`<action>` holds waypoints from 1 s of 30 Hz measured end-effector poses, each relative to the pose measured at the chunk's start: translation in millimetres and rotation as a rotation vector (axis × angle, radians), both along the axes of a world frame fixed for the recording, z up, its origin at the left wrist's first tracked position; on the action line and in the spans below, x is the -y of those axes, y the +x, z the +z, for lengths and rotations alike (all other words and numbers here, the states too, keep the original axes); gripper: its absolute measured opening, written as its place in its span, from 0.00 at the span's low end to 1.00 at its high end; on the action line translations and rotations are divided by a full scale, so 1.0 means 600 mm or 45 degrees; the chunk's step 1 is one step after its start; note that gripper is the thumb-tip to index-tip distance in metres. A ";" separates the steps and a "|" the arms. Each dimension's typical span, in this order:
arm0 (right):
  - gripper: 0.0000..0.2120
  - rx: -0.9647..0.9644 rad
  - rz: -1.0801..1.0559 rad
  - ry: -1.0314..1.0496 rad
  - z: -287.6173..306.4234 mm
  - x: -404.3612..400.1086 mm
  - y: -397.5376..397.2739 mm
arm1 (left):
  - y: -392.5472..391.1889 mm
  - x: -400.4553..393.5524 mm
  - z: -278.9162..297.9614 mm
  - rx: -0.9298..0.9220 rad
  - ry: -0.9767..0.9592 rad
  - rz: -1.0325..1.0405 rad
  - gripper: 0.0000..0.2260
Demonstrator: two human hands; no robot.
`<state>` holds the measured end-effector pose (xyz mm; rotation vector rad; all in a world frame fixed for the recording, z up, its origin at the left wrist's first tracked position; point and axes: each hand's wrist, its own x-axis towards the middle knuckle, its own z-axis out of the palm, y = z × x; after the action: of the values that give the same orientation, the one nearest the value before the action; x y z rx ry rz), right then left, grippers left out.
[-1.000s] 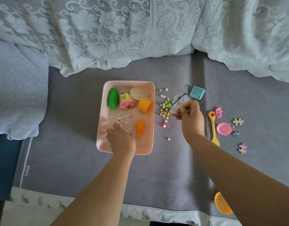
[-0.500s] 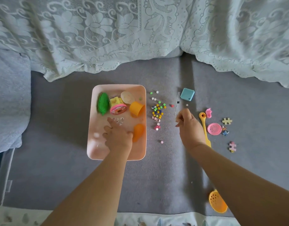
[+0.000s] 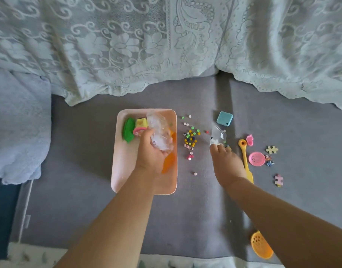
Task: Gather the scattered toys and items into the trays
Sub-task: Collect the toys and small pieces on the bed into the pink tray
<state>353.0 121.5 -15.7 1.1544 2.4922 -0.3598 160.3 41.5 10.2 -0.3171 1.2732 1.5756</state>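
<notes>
- Meanwhile, my left hand [image 3: 151, 154] grips a crumpled clear bag [image 3: 159, 133] over the pink tray [image 3: 125, 171].
- Rightward, my right hand [image 3: 227, 163] pinches a clear card [image 3: 218, 137] beside scattered beads [image 3: 191, 137].

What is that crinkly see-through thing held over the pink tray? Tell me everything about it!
It looks like a clear plastic bag, thin, shiny and crumpled, so the toys beneath show through it blurrily. The left hand grips its lower end, fingers curled round it, and the rest sticks up and away from the person. It sits over the far right part of the pink tray, covering some toys there. Whether anything is inside it cannot be told.
</notes>
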 end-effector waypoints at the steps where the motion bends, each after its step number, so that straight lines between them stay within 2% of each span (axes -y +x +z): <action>1: 0.21 0.048 0.031 -0.012 -0.002 0.002 0.004 | 0.009 -0.001 0.005 0.162 0.065 0.030 0.16; 3: 0.21 0.137 0.087 -0.050 -0.003 0.009 0.012 | 0.026 0.005 0.010 0.315 0.148 0.036 0.21; 5: 0.20 0.188 0.176 -0.107 -0.003 0.015 0.021 | 0.043 0.008 0.009 0.359 0.177 0.029 0.25; 8: 0.18 0.198 0.255 -0.193 -0.009 0.022 0.027 | 0.057 0.009 0.006 0.382 0.200 0.019 0.23; 12: 0.16 0.002 0.225 -0.265 -0.025 0.004 0.016 | 0.066 0.008 -0.006 0.332 0.159 -0.031 0.22; 15: 0.15 -0.222 0.045 -0.240 -0.033 -0.017 -0.013 | 0.064 0.010 -0.015 0.311 0.175 -0.041 0.22; 20: 0.33 -0.368 -0.252 -0.322 -0.056 -0.048 -0.069 | 0.051 0.022 -0.042 0.245 0.231 0.002 0.25; 24: 0.42 -0.311 -0.252 -0.359 -0.078 -0.065 -0.099 | 0.045 0.030 -0.056 0.186 0.236 -0.013 0.22; 26: 0.40 -0.301 -0.248 -0.354 -0.083 -0.069 -0.109 | 0.041 0.030 -0.062 0.186 0.246 0.004 0.22; 30: 0.28 -0.338 -0.250 -0.329 -0.093 -0.076 -0.121 | 0.040 0.028 -0.072 0.207 0.243 0.021 0.21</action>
<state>280.3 166.9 -71.3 1.3158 2.4563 -0.9141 184.2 24.6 -33.3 -0.3282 0.9900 1.6363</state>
